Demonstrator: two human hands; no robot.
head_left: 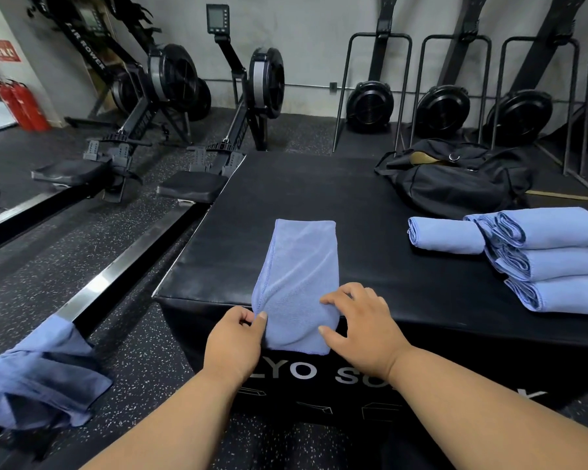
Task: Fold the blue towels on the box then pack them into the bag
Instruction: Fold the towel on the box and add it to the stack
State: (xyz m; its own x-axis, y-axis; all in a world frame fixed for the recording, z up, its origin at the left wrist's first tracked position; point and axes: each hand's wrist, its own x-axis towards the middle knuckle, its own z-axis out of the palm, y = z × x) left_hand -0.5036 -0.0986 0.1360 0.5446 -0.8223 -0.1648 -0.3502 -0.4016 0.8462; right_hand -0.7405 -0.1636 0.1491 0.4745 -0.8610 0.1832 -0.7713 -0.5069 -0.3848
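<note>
A blue towel (301, 266), folded into a long strip, lies on the black box (370, 212) with its near end hanging over the front edge. My left hand (233, 340) pinches the strip's near left edge between thumb and fingers. My right hand (357, 320) holds the near right edge, thumb beneath and fingers curled on top. Several folded blue towels (554, 262) are stacked at the box's right side, with one more (445, 235) beside them. A black bag (455, 179) sits open at the far right of the box.
More blue towels (38, 374) hang in a heap over a rowing machine rail at the lower left. Rowing machines (170, 106) stand to the left and behind the box, others upright in racks along the back wall. Red fire extinguishers (22, 105) stand far left.
</note>
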